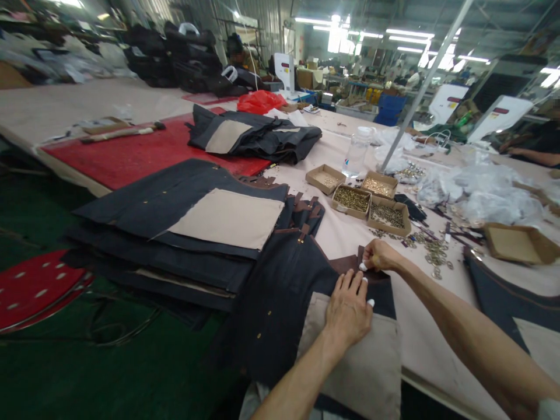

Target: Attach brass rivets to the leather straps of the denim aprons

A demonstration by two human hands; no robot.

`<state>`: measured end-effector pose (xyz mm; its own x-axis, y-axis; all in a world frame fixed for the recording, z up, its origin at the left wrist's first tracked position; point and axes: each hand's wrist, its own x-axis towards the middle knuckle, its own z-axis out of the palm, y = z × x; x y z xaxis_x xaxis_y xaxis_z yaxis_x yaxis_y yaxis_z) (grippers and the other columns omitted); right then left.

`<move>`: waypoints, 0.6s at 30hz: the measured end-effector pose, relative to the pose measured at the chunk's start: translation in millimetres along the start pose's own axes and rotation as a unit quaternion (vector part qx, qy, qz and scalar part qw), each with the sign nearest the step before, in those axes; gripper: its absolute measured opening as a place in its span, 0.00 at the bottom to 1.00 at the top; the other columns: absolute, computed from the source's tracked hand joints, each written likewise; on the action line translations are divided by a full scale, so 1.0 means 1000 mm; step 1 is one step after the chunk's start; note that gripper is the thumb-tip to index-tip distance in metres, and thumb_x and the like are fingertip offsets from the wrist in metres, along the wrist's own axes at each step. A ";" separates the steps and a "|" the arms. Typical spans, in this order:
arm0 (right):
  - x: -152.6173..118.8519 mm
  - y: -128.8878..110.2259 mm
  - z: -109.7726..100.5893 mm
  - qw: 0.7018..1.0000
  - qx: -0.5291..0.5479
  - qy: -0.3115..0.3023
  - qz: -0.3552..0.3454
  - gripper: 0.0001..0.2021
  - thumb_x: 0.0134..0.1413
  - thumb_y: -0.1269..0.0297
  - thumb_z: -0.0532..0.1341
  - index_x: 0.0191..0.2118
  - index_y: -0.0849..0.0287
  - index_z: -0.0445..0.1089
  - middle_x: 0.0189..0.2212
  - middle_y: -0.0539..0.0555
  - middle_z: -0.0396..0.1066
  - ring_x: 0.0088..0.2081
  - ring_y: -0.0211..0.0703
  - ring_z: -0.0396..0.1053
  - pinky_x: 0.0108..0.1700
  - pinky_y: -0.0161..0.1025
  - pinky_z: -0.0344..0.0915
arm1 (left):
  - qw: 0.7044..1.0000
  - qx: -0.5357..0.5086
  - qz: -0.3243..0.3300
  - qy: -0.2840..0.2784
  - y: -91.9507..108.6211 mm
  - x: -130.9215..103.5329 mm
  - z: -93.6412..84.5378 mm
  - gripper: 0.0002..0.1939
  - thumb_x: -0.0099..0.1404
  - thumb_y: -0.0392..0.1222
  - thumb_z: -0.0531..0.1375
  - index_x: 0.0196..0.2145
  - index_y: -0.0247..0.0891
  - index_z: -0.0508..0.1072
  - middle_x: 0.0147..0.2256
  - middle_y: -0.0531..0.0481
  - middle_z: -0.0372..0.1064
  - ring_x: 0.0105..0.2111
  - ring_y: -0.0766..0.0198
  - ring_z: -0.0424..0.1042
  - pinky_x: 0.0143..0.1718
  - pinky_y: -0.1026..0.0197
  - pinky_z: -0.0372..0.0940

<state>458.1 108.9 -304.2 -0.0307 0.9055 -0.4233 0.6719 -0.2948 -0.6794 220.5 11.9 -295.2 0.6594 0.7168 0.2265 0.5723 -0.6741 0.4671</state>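
A dark apron [286, 280] with brown edging and a beige pocket [350, 367] hangs partly over the table's near edge. On it, near the top of the pocket, my left hand [349, 309] lies with its fingers stretched out. My right hand [380, 255] is closed in a pinch on a brown strap [360, 254] at the apron's corner. White coverings show on several fingertips. Just beyond my hands stand small cardboard boxes of metal parts: brass-coloured pieces [351, 199], darker pieces [388, 216] and gold-toned pieces [378, 186].
To the left lies a stack of similar aprons [175, 192]. Behind it are a red mat [109, 154] with a hammer [126, 133] and another folded apron [258, 134]. Loose metal rings [435, 251] lie on the right, near an open cardboard box [518, 245]. A slanted metal pole [422, 87] rises behind.
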 end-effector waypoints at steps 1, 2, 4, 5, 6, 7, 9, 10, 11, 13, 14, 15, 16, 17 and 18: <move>0.004 0.000 0.001 1.000 -0.018 0.005 0.006 0.06 0.36 0.65 0.70 0.23 0.61 0.75 0.17 0.52 0.73 0.18 0.38 0.68 0.20 0.30 0.59 | 1.000 -0.001 0.001 -0.001 -0.001 0.001 0.001 0.28 0.72 0.48 0.53 0.65 0.34 0.64 0.68 0.41 0.55 0.70 0.47 0.50 0.71 0.43 0.46; 0.007 0.000 0.001 0.999 -0.033 0.009 0.012 0.06 0.36 0.66 0.70 0.24 0.61 0.76 0.17 0.52 0.73 0.18 0.38 0.68 0.19 0.30 0.58 | 1.000 -0.002 0.000 -0.001 -0.001 0.002 0.002 0.28 0.72 0.47 0.53 0.65 0.34 0.64 0.69 0.41 0.55 0.70 0.47 0.49 0.71 0.43 0.45; 0.013 -0.002 0.002 0.998 -0.053 0.012 0.031 0.05 0.36 0.67 0.71 0.24 0.61 0.76 0.16 0.52 0.72 0.17 0.38 0.68 0.18 0.30 0.58 | 1.000 0.000 -0.004 -0.001 -0.001 0.004 0.003 0.28 0.71 0.47 0.54 0.65 0.34 0.64 0.68 0.41 0.55 0.69 0.47 0.50 0.71 0.43 0.45; 0.014 -0.005 0.001 0.997 -0.061 0.016 0.045 0.06 0.35 0.66 0.71 0.23 0.61 0.76 0.15 0.52 0.72 0.17 0.38 0.68 0.18 0.30 0.58 | 1.000 0.002 -0.004 -0.001 -0.001 0.004 0.003 0.28 0.71 0.46 0.54 0.65 0.33 0.64 0.68 0.41 0.55 0.69 0.47 0.50 0.71 0.43 0.45; 0.015 -0.008 0.000 0.996 -0.068 0.017 0.058 0.07 0.34 0.66 0.72 0.23 0.61 0.76 0.15 0.52 0.71 0.16 0.39 0.67 0.18 0.30 0.58 | 1.000 0.004 -0.004 0.000 0.000 0.004 0.002 0.28 0.71 0.46 0.54 0.65 0.33 0.64 0.68 0.41 0.55 0.69 0.47 0.50 0.71 0.43 0.45; 0.013 -0.012 -0.001 0.995 -0.071 0.016 0.067 0.09 0.32 0.65 0.73 0.22 0.61 0.75 0.14 0.52 0.71 0.16 0.38 0.67 0.18 0.30 0.58 | 1.000 0.006 -0.003 0.000 0.000 0.003 0.001 0.28 0.71 0.46 0.54 0.65 0.33 0.64 0.68 0.41 0.55 0.69 0.47 0.50 0.71 0.43 0.45; 0.007 -0.018 -0.004 0.996 -0.063 0.000 0.068 0.12 0.30 0.63 0.75 0.20 0.61 0.73 0.14 0.51 0.70 0.16 0.38 0.65 0.18 0.31 0.59 | 1.000 0.012 0.000 0.003 0.001 0.000 -0.001 0.28 0.70 0.46 0.54 0.65 0.34 0.65 0.68 0.41 0.56 0.69 0.47 0.51 0.71 0.43 0.47; 0.003 -0.019 -0.005 0.997 -0.047 -0.014 0.057 0.13 0.30 0.62 0.75 0.20 0.61 0.72 0.14 0.51 0.70 0.16 0.37 0.65 0.18 0.30 0.59 | 1.000 0.014 -0.001 0.006 0.001 -0.002 -0.002 0.28 0.70 0.46 0.54 0.65 0.34 0.65 0.68 0.41 0.56 0.68 0.47 0.52 0.70 0.43 0.48; -0.002 -0.019 -0.008 0.999 -0.021 -0.026 0.040 0.13 0.31 0.61 0.74 0.20 0.60 0.72 0.14 0.50 0.70 0.17 0.37 0.66 0.19 0.30 0.60 | 1.000 0.015 -0.002 0.010 0.001 -0.004 -0.003 0.28 0.70 0.47 0.54 0.65 0.34 0.65 0.68 0.42 0.57 0.68 0.47 0.53 0.70 0.43 0.48; -0.011 -0.010 -0.014 0.999 0.049 -0.014 0.007 0.13 0.34 0.59 0.72 0.23 0.60 0.71 0.16 0.50 0.70 0.19 0.38 0.68 0.21 0.30 0.62 | 1.000 0.014 -0.005 0.020 0.000 -0.008 -0.003 0.28 0.71 0.47 0.54 0.64 0.35 0.65 0.67 0.42 0.58 0.68 0.48 0.53 0.70 0.44 0.49; -0.015 -0.004 -0.018 0.997 0.078 0.017 -0.004 0.12 0.37 0.58 0.70 0.24 0.60 0.71 0.17 0.50 0.71 0.20 0.38 0.68 0.22 0.31 0.62 | 1.000 0.012 -0.006 0.025 -0.001 -0.009 -0.003 0.27 0.71 0.47 0.54 0.64 0.35 0.65 0.67 0.43 0.58 0.68 0.48 0.54 0.70 0.45 0.49; -0.018 0.003 -0.022 0.994 0.093 0.064 -0.009 0.11 0.39 0.57 0.68 0.24 0.60 0.71 0.17 0.50 0.71 0.20 0.39 0.69 0.23 0.31 0.63 | 0.999 0.010 -0.007 0.030 -0.001 -0.010 -0.002 0.27 0.71 0.47 0.54 0.64 0.35 0.66 0.67 0.43 0.59 0.68 0.48 0.54 0.70 0.45 0.49; -0.020 0.010 -0.027 0.989 0.091 0.118 -0.007 0.11 0.41 0.57 0.67 0.24 0.59 0.71 0.18 0.51 0.71 0.21 0.40 0.69 0.23 0.32 0.63 | 0.999 0.009 -0.007 0.034 -0.001 -0.011 -0.001 0.26 0.71 0.47 0.54 0.64 0.35 0.66 0.67 0.43 0.59 0.68 0.48 0.54 0.70 0.45 0.49; -0.021 0.016 -0.031 0.983 0.073 0.171 -0.004 0.10 0.42 0.57 0.65 0.24 0.59 0.71 0.18 0.51 0.71 0.21 0.40 0.69 0.24 0.33 0.63 | 0.999 0.007 -0.008 0.036 -0.001 -0.011 0.000 0.26 0.71 0.46 0.54 0.63 0.35 0.67 0.66 0.43 0.59 0.68 0.48 0.54 0.70 0.45 0.49; -0.020 0.020 -0.035 0.976 0.045 0.215 0.001 0.10 0.43 0.57 0.64 0.24 0.59 0.71 0.18 0.52 0.72 0.22 0.41 0.69 0.24 0.33 0.63 | 0.999 0.005 -0.010 0.037 -0.001 -0.011 0.001 0.26 0.70 0.46 0.54 0.63 0.35 0.67 0.66 0.42 0.60 0.68 0.48 0.54 0.70 0.45 0.49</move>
<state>498.4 95.3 -288.3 0.2962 0.9437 -0.1473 0.6030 -0.3044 -0.7374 213.0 4.7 -298.8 0.6099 0.7415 0.2798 0.5906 -0.6606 0.4634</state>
